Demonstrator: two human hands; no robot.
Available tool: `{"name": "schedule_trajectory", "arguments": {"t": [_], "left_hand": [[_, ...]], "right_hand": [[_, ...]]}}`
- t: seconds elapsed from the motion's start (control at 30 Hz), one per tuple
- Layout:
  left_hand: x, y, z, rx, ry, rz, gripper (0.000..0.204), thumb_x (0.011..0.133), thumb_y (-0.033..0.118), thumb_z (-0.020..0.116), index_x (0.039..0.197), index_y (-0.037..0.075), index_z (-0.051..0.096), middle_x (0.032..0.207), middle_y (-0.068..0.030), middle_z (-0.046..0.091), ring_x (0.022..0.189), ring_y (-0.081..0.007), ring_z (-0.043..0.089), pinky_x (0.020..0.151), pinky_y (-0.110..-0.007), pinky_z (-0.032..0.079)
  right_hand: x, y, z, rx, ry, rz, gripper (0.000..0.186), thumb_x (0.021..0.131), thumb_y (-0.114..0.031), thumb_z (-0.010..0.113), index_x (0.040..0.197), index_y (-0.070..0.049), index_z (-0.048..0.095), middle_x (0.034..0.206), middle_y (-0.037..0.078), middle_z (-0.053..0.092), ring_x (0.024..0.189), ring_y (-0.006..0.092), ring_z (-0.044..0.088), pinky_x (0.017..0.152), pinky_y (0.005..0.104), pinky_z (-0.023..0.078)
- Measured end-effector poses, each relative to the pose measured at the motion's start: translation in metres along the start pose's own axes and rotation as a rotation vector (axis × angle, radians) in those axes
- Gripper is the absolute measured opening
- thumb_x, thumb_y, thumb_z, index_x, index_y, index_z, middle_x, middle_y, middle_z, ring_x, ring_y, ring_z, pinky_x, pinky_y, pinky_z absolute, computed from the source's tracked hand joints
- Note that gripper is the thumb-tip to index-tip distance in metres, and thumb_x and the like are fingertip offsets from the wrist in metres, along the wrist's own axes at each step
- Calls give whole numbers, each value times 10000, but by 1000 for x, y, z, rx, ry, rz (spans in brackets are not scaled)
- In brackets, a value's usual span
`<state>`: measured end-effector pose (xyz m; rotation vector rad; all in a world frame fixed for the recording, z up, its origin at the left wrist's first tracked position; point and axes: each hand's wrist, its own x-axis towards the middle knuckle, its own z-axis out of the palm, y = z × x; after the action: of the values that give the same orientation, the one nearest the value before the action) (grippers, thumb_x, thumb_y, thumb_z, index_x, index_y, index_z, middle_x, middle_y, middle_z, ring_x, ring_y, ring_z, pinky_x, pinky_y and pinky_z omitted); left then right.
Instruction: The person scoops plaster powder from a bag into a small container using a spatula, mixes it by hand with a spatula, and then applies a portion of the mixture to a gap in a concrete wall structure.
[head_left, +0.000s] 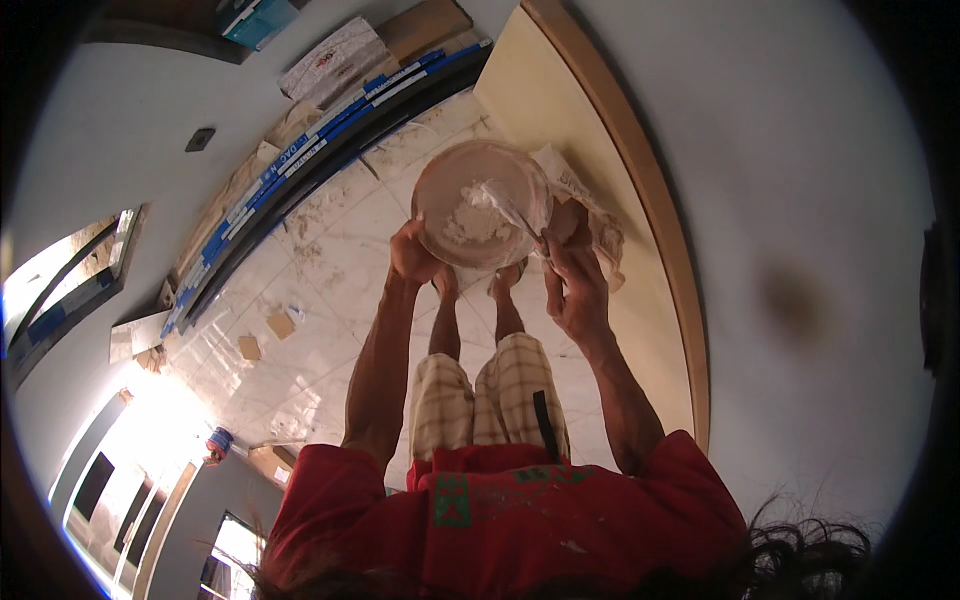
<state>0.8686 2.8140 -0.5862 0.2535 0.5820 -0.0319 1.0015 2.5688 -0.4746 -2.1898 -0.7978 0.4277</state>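
Observation:
My left hand (412,254) grips the near-left rim of a round, shallow pinkish bowl (450,172), its fingers going underneath. A lump of white paste (468,222) lies in the bowl, tilted toward me. Closed around the lower end of a slim stirring tool (516,217), my right hand (574,282) is beside the bowl's right edge. The tool's far end is coated with white paste and rests over the lump, so its exact kind is hidden.
A crumpled sack (603,228) sits on the floor behind my right hand, against a cream panel (560,110) with a brown edge. Long blue-and-white packs (290,165) line the left wall. Cardboard scraps (279,325) lie on the dusty tiled floor (330,270).

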Motion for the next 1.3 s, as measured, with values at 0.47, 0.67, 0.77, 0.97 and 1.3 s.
{"name": "schedule_trajectory", "arguments": {"t": [0.47, 0.67, 0.77, 0.97, 1.3], "left_hand": [[-17, 12, 1, -22, -20, 59, 743, 848, 426, 615, 1468, 88, 381, 1442, -150, 470, 1308, -331, 469, 1061, -548, 412], [-49, 31, -15, -24, 55, 118, 745, 871, 423, 603, 1478, 71, 353, 1469, -164, 427, 1326, -355, 439, 1072, -554, 395], [-65, 40, -22, 17, 107, 143, 746, 879, 451, 588, 1492, 101, 347, 1513, -144, 380, 1371, -362, 390, 1090, -583, 369], [-90, 50, -19, 30, 183, 256, 756, 867, 412, 617, 1494, 98, 336, 1480, -142, 408, 1350, -346, 403, 1099, -555, 364], [-102, 52, -46, 54, 139, 235, 757, 884, 429, 624, 1504, 119, 322, 1495, -136, 395, 1361, -360, 399, 1079, -590, 386]], "right_hand": [[-21, -14, -51, 856, 5, 664, 428, 986, -266, 591, 1325, -9, 540, 755, -72, 469, 623, 0, 334, 527, 169, 296], [-21, 11, -71, 138, -63, 466, 383, 959, -183, 592, 1248, 68, 582, 825, 109, 633, 668, 171, 585, 625, 299, 485], [-19, 39, -43, -122, -100, 270, 340, 914, -122, 604, 1196, 68, 591, 907, 230, 663, 778, 341, 664, 719, 407, 534], [12, 132, 64, -392, -392, 314, 197, 836, -123, 640, 960, 29, 633, 904, 259, 659, 838, 424, 661, 728, 474, 554], [34, 231, 206, -791, -714, 93, 156, 834, -165, 628, 872, -50, 726, 878, 154, 707, 802, 302, 700, 738, 415, 555]]}}
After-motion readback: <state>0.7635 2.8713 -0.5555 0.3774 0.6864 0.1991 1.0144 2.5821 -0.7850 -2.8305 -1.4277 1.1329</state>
